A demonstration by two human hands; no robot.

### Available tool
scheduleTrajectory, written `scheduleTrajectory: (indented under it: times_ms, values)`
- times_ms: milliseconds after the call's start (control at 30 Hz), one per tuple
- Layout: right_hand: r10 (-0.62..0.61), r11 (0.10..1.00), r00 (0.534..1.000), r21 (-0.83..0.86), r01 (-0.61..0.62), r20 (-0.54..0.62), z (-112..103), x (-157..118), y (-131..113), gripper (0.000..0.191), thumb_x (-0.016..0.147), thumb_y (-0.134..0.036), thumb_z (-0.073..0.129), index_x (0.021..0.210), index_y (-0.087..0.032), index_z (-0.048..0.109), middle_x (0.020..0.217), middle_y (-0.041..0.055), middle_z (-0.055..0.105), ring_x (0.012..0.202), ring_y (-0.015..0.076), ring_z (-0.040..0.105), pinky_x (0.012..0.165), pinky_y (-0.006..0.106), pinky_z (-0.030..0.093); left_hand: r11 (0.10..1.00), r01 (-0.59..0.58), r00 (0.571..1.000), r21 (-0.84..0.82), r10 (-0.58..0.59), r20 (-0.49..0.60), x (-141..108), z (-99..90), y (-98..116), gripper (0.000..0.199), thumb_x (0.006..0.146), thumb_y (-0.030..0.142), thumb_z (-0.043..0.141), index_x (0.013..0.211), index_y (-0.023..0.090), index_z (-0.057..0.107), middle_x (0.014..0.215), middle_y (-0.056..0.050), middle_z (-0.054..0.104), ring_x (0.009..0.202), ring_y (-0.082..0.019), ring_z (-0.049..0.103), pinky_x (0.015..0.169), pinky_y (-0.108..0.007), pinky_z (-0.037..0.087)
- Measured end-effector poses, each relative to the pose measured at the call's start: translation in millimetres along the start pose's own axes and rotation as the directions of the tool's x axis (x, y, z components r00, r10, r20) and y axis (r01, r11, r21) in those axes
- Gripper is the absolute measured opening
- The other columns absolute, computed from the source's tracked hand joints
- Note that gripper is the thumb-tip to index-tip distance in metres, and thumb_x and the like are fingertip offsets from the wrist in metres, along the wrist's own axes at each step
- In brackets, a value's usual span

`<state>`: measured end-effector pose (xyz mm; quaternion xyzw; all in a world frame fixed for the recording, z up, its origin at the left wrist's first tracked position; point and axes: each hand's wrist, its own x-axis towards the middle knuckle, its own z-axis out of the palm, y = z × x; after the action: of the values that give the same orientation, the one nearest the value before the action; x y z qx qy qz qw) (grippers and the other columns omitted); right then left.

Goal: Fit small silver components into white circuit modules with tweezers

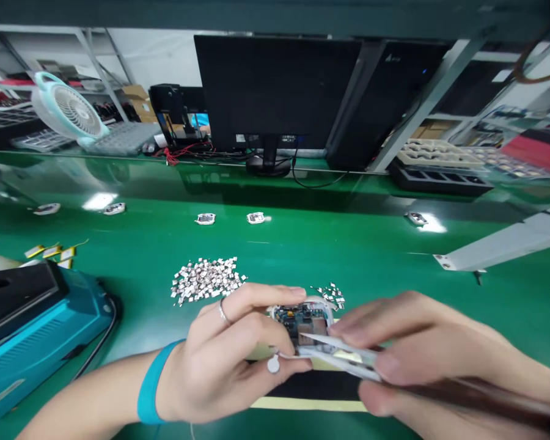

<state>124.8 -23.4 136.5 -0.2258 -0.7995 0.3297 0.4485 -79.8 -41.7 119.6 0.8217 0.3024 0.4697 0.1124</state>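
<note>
Between the fingers of my left hand (238, 348) sits a small white device housing (323, 305) with a circuit board (297, 318) showing inside. A teal band circles my left wrist. A small round silver part (274, 364) on a short lead hangs by the left thumb. My right hand (417, 348) grips a pair of tweezers (357, 365), their tips apart over the lower part of the housing. My right fingertips are close to the housing's right edge; whether they touch it I cannot tell. Beneath lies a black and pale-yellow strip (321, 386).
A pile of small silver parts (208, 280) and a smaller group (330, 296) lie on the green mat. Several housings, including one white housing (255, 217), stand farther back. A teal machine (50, 342) occupies the left; a grey metal post (504, 235) juts in right. Behind is a monitor (275, 91).
</note>
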Motion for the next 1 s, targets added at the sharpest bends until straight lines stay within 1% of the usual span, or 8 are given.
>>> scheduleTrajectory:
  times_ms: [200, 333, 433, 533, 633, 800, 867, 1000]
  values:
    - [-0.036, 0.998, 0.994, 0.058, 0.030, 0.104, 3.6, 4.6, 5.8, 0.030, 0.067, 0.001, 0.060, 0.089, -0.019, 0.059, 0.087, 0.0041, 0.062, 0.084, 0.0204, 0.060, 0.071, 0.030, 0.054, 0.998, 0.016, 0.999, -0.067, -0.019, -0.040, -2.0, 2.3, 0.3, 0.012, 0.068, 0.007, 0.063, 0.065, 0.009, 0.051, 0.101, -0.014, 0.055, 0.089, -0.017, 0.060, 0.071, -0.019, 0.053]
    - [-0.020, 0.992, 0.998, 0.124, 0.013, 0.053, 3.5, 3.7, 6.0, 0.029, 0.070, -0.004, 0.060, 0.093, -0.022, 0.059, 0.088, 0.0042, 0.062, 0.084, 0.0211, 0.060, 0.068, 0.032, 0.055, 0.996, -0.025, 1.000, -0.082, 0.024, -0.015, -2.2, 2.6, -1.4, 0.009, 0.070, 0.005, 0.060, 0.066, 0.009, 0.053, 0.102, -0.014, 0.053, 0.095, -0.019, 0.057, 0.082, -0.025, 0.052]
    - [0.074, 0.981, 0.997, 0.179, -0.077, 0.024, 4.0, 7.3, 3.3, 0.029, 0.064, -0.008, 0.068, 0.087, -0.023, 0.060, 0.084, 0.0021, 0.063, 0.077, 0.0188, 0.062, 0.064, 0.028, 0.055, 0.997, -0.032, 0.999, -0.077, 0.032, -0.012, -3.3, 2.0, -2.7, 0.009, 0.072, 0.004, 0.057, 0.066, 0.010, 0.055, 0.103, -0.012, 0.052, 0.099, -0.020, 0.055, 0.085, -0.028, 0.051]
    - [0.099, 0.969, 0.993, 0.220, -0.112, 0.069, 3.5, 9.6, 2.6, 0.025, 0.066, -0.011, 0.067, 0.087, -0.023, 0.061, 0.083, 0.0018, 0.063, 0.075, 0.0173, 0.062, 0.065, 0.026, 0.055, 0.994, 0.018, 1.000, -0.104, -0.018, -0.005, -6.5, 2.4, -4.0, 0.009, 0.075, 0.007, 0.054, 0.071, 0.014, 0.057, 0.107, -0.008, 0.053, 0.101, -0.020, 0.054, 0.083, -0.029, 0.052]
    - [0.031, 0.968, 0.995, 0.243, -0.053, 0.093, 3.1, 8.2, 6.0, 0.014, 0.075, -0.015, 0.059, 0.087, -0.020, 0.063, 0.081, 0.0030, 0.064, 0.077, 0.0175, 0.062, 0.068, 0.027, 0.054, 0.973, 0.120, 0.993, -0.197, -0.113, 0.045, -10.1, 4.5, -4.1, 0.010, 0.078, 0.014, 0.052, 0.083, 0.019, 0.059, 0.109, -0.007, 0.055, 0.100, -0.020, 0.056, 0.081, -0.032, 0.053]
    - [0.011, 0.980, 0.998, 0.196, -0.024, 0.063, 5.1, 5.2, 9.2, 0.011, 0.078, -0.015, 0.054, 0.083, -0.019, 0.063, 0.079, 0.0034, 0.065, 0.077, 0.0169, 0.062, 0.068, 0.026, 0.054, 0.910, 0.284, 0.958, -0.300, -0.279, 0.060, -9.7, 5.8, -2.3, 0.034, 0.077, 0.014, 0.054, 0.111, 0.016, 0.047, 0.109, -0.009, 0.056, 0.096, -0.019, 0.058, 0.078, -0.027, 0.055]
    - [0.031, 0.988, 0.999, 0.153, -0.037, 0.039, 6.6, 5.0, 7.8, 0.014, 0.071, -0.008, 0.061, 0.080, -0.019, 0.062, 0.079, 0.0020, 0.064, 0.075, 0.0154, 0.062, 0.068, 0.024, 0.054, 0.941, 0.241, 0.970, -0.239, -0.237, 0.045, -6.7, 3.9, -2.9, 0.032, 0.076, 0.012, 0.054, 0.108, 0.013, 0.049, 0.106, -0.010, 0.057, 0.093, -0.017, 0.059, 0.080, -0.025, 0.054]
    - [0.065, 0.993, 0.997, 0.101, -0.060, -0.039, 10.2, 2.8, 6.6, 0.021, 0.064, -0.003, 0.065, 0.077, -0.019, 0.061, 0.080, 0.0015, 0.062, 0.073, 0.0151, 0.062, 0.067, 0.023, 0.054, 0.998, -0.060, 0.997, 0.029, 0.059, 0.049, 0.0, -1.1, -6.1, 0.006, 0.070, 0.009, 0.060, 0.076, 0.013, 0.060, 0.102, -0.010, 0.056, 0.095, -0.017, 0.057, 0.080, -0.024, 0.053]
